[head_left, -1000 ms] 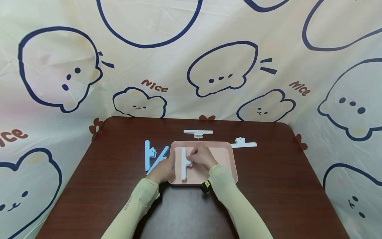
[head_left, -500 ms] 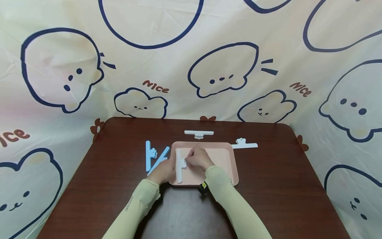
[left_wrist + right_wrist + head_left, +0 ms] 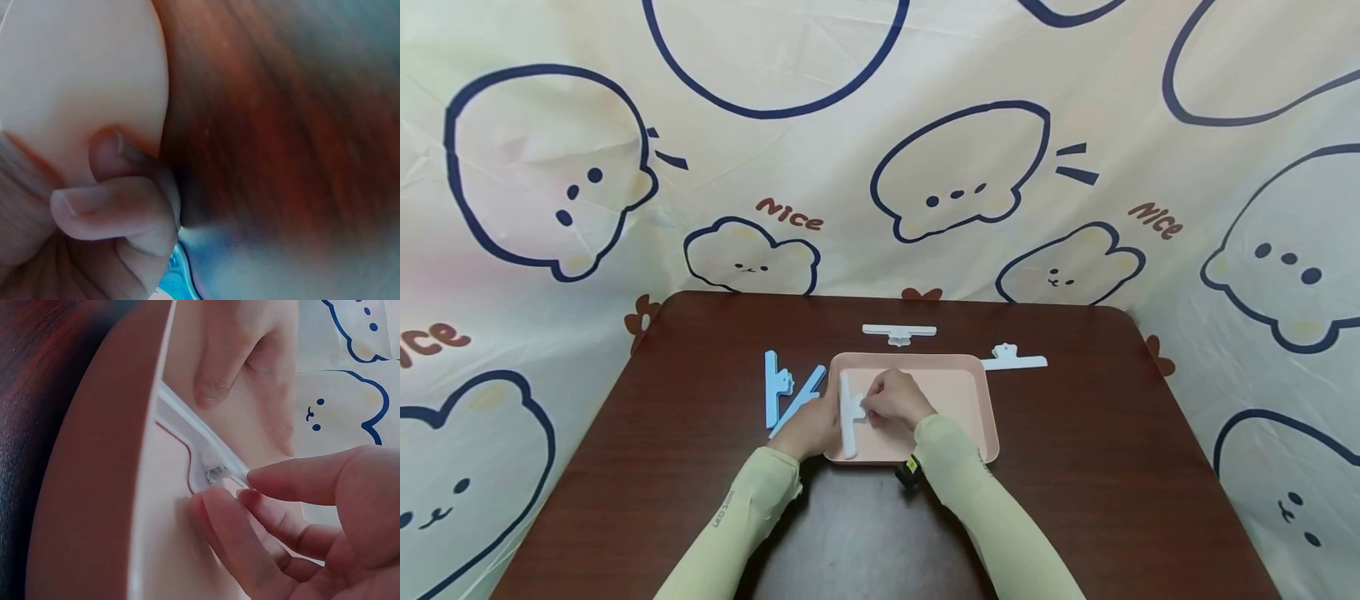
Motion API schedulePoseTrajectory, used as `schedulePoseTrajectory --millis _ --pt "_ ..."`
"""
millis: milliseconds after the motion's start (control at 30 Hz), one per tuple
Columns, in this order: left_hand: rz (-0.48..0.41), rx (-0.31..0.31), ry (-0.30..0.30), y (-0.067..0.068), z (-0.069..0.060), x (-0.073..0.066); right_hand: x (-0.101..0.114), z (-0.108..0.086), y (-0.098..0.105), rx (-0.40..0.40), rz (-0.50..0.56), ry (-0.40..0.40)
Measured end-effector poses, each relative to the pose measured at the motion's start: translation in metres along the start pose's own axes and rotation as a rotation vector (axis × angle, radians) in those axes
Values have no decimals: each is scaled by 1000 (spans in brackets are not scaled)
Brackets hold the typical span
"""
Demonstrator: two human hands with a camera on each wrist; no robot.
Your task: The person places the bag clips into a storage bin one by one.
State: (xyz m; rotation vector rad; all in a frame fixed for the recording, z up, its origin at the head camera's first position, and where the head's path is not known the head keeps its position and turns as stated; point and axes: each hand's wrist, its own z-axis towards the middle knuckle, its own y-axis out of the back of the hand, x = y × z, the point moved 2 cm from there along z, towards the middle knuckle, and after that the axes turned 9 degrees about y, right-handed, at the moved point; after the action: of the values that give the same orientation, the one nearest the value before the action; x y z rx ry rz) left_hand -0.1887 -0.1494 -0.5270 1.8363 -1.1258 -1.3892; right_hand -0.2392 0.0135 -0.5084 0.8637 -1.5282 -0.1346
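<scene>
A pink tray lies on the table. My left hand grips its left rim, with curled fingers against the tray in the left wrist view. Inside the tray, near the left side, is a long white clip. Its grip tab points right, and my right hand pinches that tab between thumb and fingertips. In the right wrist view the white clip shows its metal spring beside the fingers. Part of the left hand appears behind it.
Two blue clips, one upright and one slanted, lie left of the tray. Behind it is a white clip. Another white clip touches or nearly touches the tray's right rim. A patterned cloth hangs behind the table.
The right hand has moved left with the white clip, bringing it down close to the tray's left side. Over the last half second it barely shifts. The left hand stays at the rim.
</scene>
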Motion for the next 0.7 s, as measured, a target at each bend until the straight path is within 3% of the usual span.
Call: schedulePoseTrajectory --millis 433,700 --pt "12 25 23 0 -1 0 5 -3 14 -30 1 16" --pt "13 2 -3 1 -1 0 10 -9 45 -67 37 -12"
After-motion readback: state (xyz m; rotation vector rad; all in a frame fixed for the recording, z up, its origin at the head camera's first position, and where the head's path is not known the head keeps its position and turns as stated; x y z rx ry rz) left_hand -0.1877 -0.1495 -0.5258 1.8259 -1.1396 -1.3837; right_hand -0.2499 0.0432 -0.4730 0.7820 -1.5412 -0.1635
